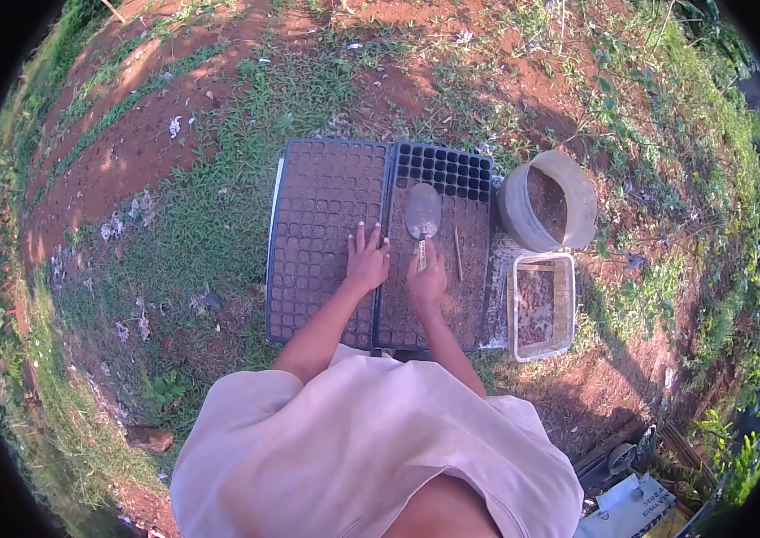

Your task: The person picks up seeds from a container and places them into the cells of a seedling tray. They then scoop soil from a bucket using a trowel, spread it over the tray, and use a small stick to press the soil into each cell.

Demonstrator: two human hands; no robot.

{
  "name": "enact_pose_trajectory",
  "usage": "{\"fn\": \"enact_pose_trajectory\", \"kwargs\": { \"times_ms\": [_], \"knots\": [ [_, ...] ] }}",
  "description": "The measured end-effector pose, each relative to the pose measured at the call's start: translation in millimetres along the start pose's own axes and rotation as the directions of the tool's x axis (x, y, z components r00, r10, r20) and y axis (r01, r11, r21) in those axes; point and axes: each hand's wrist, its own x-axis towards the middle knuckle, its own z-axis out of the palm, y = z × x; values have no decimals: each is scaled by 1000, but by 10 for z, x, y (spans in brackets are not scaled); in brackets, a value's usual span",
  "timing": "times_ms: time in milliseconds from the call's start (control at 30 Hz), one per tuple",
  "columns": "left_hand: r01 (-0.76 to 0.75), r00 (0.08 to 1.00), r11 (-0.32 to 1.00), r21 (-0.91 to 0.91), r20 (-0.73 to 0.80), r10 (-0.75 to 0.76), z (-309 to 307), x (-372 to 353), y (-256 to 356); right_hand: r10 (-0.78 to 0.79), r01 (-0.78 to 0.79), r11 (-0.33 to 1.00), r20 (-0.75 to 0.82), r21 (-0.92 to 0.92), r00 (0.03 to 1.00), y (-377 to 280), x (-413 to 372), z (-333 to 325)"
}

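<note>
My right hand (427, 282) is wrapped around the handle of a trowel (423, 213), its broad blade lying over the right seedling tray (438, 318). Brown soil covers most of that tray, while dark, hollow cells (460, 170) show at its far end. My left hand (367, 262) rests with fingers spread on the left seedling tray (317, 206), near the seam between the two trays. Soil fills the cells of the left tray. A thin stick (458, 253) lies on the soil just right of the trowel.
Right of the trays, a round bucket (514, 211) with soil inside leans open towards me. Nearer stands a pale rectangular basket (568, 309) with some soil at its bottom. Grass (191, 215) and red earth surround the trays. A printed sack (631, 509) lies at the lower right.
</note>
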Motion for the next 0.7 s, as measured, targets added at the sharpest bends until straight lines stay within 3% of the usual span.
{"fn": "enact_pose_trajectory", "kwargs": {
  "times_ms": [67,267,367,433,567,633,700],
  "knots": [
    [1,1000,1000,6,6,-1,-35,6,8,-55,55,998,7,39,998,-3,101,-18],
    [6,1000,1000,2,7,-6,-20,-21,-1,52,-49,997,-59,57,997,-7,160,57],
    [-4,1000,1000,-2,10,4,-37,-13,2,-64,64,998,71,13,995,22,112,7],
    [0,1000,1000,-10,9,0,-32,-8,9,15,-15,1000,44,12,999,19,119,-9],
    [2,1000,1000,3,-1,-2,8,-12,-9,26,-26,1000,-2,0,1000,18,110,25],
    [-10,1000,1000,21,1,10,-11,-8,12,-116,116,993,87,-1,989,42,86,-20],
    [6,1000,1000,-3,5,-6,-22,-15,4,-46,45,999,34,21,998,37,139,-12]
  ]
}}
